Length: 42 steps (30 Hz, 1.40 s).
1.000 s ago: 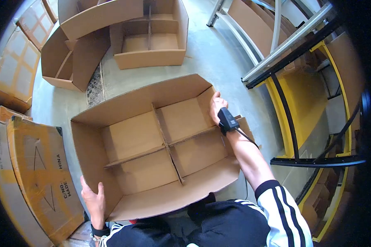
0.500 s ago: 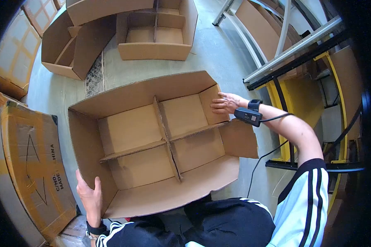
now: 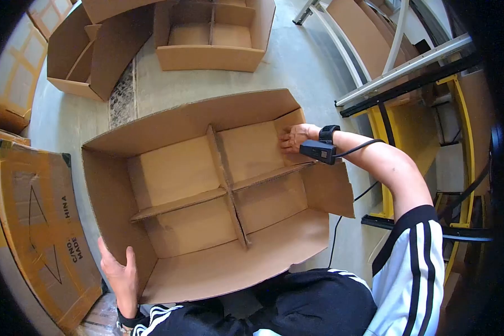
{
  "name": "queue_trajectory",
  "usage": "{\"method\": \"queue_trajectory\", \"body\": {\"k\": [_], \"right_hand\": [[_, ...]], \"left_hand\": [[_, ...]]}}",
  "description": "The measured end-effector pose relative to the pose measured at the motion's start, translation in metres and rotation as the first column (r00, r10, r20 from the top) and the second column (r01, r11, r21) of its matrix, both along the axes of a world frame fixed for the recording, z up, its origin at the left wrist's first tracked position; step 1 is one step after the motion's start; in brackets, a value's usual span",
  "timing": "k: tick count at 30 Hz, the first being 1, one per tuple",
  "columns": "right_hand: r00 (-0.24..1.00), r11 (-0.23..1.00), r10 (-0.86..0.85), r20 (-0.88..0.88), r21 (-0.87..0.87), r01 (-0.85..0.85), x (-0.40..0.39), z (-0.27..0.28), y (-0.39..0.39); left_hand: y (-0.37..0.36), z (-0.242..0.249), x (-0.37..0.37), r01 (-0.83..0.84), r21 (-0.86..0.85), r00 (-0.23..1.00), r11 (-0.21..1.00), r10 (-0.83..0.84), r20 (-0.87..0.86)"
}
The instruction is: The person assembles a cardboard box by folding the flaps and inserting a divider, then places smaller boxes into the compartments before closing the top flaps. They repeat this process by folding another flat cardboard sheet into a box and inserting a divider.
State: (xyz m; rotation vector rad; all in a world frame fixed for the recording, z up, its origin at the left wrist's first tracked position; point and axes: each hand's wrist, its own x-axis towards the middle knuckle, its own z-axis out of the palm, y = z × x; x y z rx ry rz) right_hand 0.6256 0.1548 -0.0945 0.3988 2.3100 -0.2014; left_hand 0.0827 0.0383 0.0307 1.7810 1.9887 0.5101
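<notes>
A cardboard box (image 3: 274,246), open at the top, tilts towards me over my lap. A cardboard divider (image 3: 228,187) splits it into several compartments. My left hand (image 3: 120,277) grips the near left wall, thumb on the inner side and fingers around the outside. At the far right wall, my right hand (image 3: 298,137) reaches over the edge, its fingers stretched out and resting against the inner face. A black device (image 3: 319,151) with a cable is strapped to my right wrist. The lower right wall flap (image 3: 327,187) leans outward.
Two more divided boxes stand beyond, one at the far left (image 3: 75,87) and one further right (image 3: 210,59). Taped cartons (image 3: 42,224) line the left side. On the right is a rack with a yellow frame (image 3: 465,151) and a metal rail (image 3: 403,67). A cable (image 3: 336,241) hangs nearby.
My right hand has slid a little left and further down into the box along the wall. The box has shifted slightly in view, with my left hand still on it.
</notes>
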Motion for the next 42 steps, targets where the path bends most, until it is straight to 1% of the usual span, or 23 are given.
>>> {"method": "queue_trajectory", "body": {"k": [2, 3, 5, 7, 11, 13, 16, 19, 20, 21, 23, 24, 26, 27, 29, 32, 35, 37, 39, 41, 42], "right_hand": [[0.994, 0.994, -0.095, 0.059, -0.044, 0.098, 0.000, -0.006, 0.000], [0.990, 0.992, -0.118, 0.073, -0.040, 0.121, 0.000, -0.007, -0.001], [0.986, 0.990, -0.133, 0.104, -0.032, 0.137, 0.002, -0.014, 0.000], [0.982, 0.990, -0.135, 0.129, -0.026, 0.139, 0.007, -0.026, 0.000], [0.975, 0.983, -0.172, 0.138, -0.038, 0.179, 0.002, -0.023, 0.001], [0.970, 0.977, -0.201, 0.134, -0.046, 0.208, 0.001, -0.026, 0.001], [0.959, 0.977, -0.212, 0.189, 0.010, 0.214, -0.004, -0.017, -0.004], [0.997, 0.996, -0.077, -0.019, 0.035, 0.077, 0.038, -0.063, -0.016], [0.997, 0.998, -0.059, 0.048, 0.036, 0.057, 0.026, -0.048, -0.015], [0.993, 0.999, -0.041, 0.114, 0.036, 0.037, 0.002, -0.016, -0.013], [0.992, 0.999, -0.054, 0.116, 0.003, 0.054, -0.004, -0.007, -0.013], [0.995, 0.996, -0.086, 0.053, -0.030, 0.088, 0.006, -0.019, -0.013], [0.998, 0.998, -0.052, 0.034, -0.028, 0.053, 0.009, -0.023, -0.014], [0.997, 1.000, 0.014, 0.080, 0.007, -0.015, -0.004, -0.009, -0.013], [0.988, 0.996, 0.078, 0.133, 0.037, -0.083, -0.016, 0.005, -0.013], [0.987, 0.998, 0.057, 0.149, 0.008, -0.059, -0.016, 0.003, -0.012], [0.986, 0.998, 0.041, 0.161, -0.044, -0.034, -0.009, -0.003, -0.011], [0.984, 0.996, 0.079, 0.159, -0.047, -0.073, -0.013, 0.004, -0.011], [0.979, 0.992, 0.024, 0.202, -0.127, 0.002, -0.004, -0.006, -0.008], [0.994, 0.993, -0.011, 0.108, -0.115, 0.024, 0.029, -0.034, -0.012], [1.000, 0.998, -0.011, -0.007, -0.062, 0.011, 0.070, -0.059, -0.022]], "left_hand": [[0.000, -0.001, 0.000, 0.016, 0.023, 1.000, 1.000, -0.016, -0.009], [0.001, -0.002, -0.001, 0.026, 0.030, 1.000, 0.999, -0.026, 0.012], [0.001, -0.003, -0.002, 0.041, 0.046, 0.998, 0.998, -0.044, 0.054], [0.000, -0.002, 0.000, 0.037, 0.053, 0.998, 0.998, -0.040, 0.047], [0.001, 0.000, 0.000, 0.032, 0.034, 0.994, 0.999, -0.035, 0.099], [0.001, -0.002, 0.000, 0.047, 0.060, 0.996, 0.997, -0.051, 0.067], [0.000, -0.002, 0.000, 0.054, 0.073, 0.997, 0.996, -0.057, 0.042], [0.003, 0.001, 0.003, 0.045, 0.040, 0.997, 0.998, -0.047, 0.064], [0.003, 0.002, 0.004, 0.042, 0.023, 0.996, 0.999, -0.044, 0.077], [0.003, 0.002, 0.004, 0.042, 0.032, 0.997, 0.999, -0.045, 0.066], [0.003, 0.001, 0.004, 0.047, 0.049, 0.998, 0.998, -0.049, 0.041], [0.003, 0.001, 0.005, 0.049, 0.051, 0.998, 0.997, -0.051, 0.041], [0.003, 0.002, 0.005, 0.055, 0.055, 0.997, 0.997, -0.057, 0.042], [0.003, 0.002, 0.005, 0.059, 0.058, 0.997, 0.997, -0.061, 0.039], [0.003, 0.001, 0.004, 0.064, 0.065, 0.997, 0.996, -0.066, 0.033], [0.002, -0.001, 0.004, 0.064, 0.091, 0.998, 0.994, -0.065, 0.012], [0.004, 0.003, 0.005, 0.064, 0.041, 0.997, 0.997, -0.065, 0.028], [0.005, 0.003, 0.005, 0.070, 0.043, 0.997, 0.997, -0.071, 0.023], [0.004, 0.002, 0.006, 0.078, 0.056, 0.997, 0.995, -0.078, 0.013], [0.002, -0.002, 0.004, 0.092, 0.081, 0.996, 0.992, -0.091, -0.005], [0.002, -0.001, 0.004, 0.089, 0.069, 0.996, 0.994, -0.089, -0.005]]}}
